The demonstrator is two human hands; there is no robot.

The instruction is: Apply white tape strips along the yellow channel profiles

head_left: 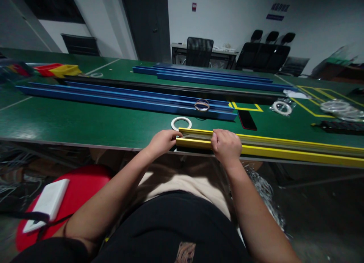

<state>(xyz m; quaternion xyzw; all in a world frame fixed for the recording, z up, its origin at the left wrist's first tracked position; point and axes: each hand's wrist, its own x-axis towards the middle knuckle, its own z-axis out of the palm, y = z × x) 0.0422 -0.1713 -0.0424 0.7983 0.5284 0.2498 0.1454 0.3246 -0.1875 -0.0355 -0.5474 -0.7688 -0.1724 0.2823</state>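
A long yellow channel profile (287,153) lies along the front edge of the table and runs off to the right. My right hand (226,146) is closed around it a little in from its left end. At that end, my left hand (163,143) is pinched shut, its fingertips at the channel's opening. A thin pale strip shows inside the channel by those fingertips; whether they hold it is too small to tell. Just behind the left hand, a white ring-shaped roll (181,119) lies flat on the table.
Blue channel profiles (127,101) lie behind, one bearing a brownish roll (201,105). Close by are a black profile (170,89), a phone (247,120) and a bagged white roll (282,108). Red and yellow bins (66,70) stand far left. A red stool (82,179) is below the table (85,120).
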